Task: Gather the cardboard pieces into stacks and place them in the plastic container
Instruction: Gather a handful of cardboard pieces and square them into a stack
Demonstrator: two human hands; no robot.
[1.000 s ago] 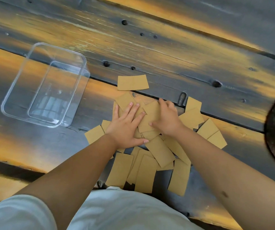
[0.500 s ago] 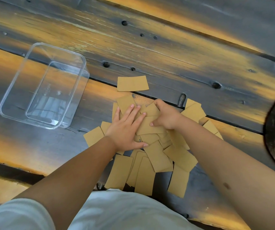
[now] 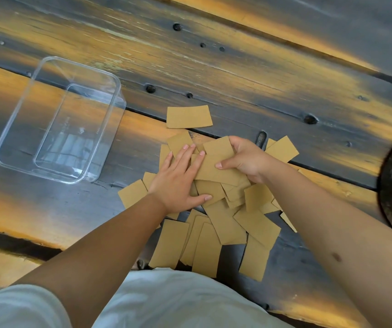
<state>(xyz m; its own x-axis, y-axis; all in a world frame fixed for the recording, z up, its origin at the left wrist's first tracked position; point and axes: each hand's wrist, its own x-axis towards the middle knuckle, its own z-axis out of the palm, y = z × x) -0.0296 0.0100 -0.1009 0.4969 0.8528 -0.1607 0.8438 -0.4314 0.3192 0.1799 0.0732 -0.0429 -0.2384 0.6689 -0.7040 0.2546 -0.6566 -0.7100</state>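
A loose heap of brown cardboard pieces (image 3: 223, 223) is seen spread on the dark, orange-streaked wooden table (image 3: 237, 74), just in front of the person's white shirt (image 3: 166, 301). The pieces overlap at mixed angles; no neat stack is formed. One single piece (image 3: 189, 116) lies apart at the far edge of the heap, across a plank seam.

The left hand (image 3: 178, 181) is laid flat on the heap's left side, fingers straight and spread, thumb stretched toward the middle; its grip is released, pieces are only pressed down. The right hand (image 3: 244, 159) is curled at the heap's far right side: thumb on top, fingers wrapped over the far edge, so a bunch of cardboard (image 3: 216, 162) is grasped between them. The bunch is touched by the left fingertips (image 3: 202, 153) at its left edge. How many pieces are in the bunch cannot be told.

The clear plastic container (image 3: 7, 129) is stood upright on the table to the left of the heap, well apart from both hands, near but not touching the leftmost pieces. No cardboard is seen inside it; the table shows through its walls.

A dark round object (image 3: 389, 185) is cut off by the right frame edge, with something shiny inside; what it is cannot be told. Dark knots and nail heads are dotted over the planks.
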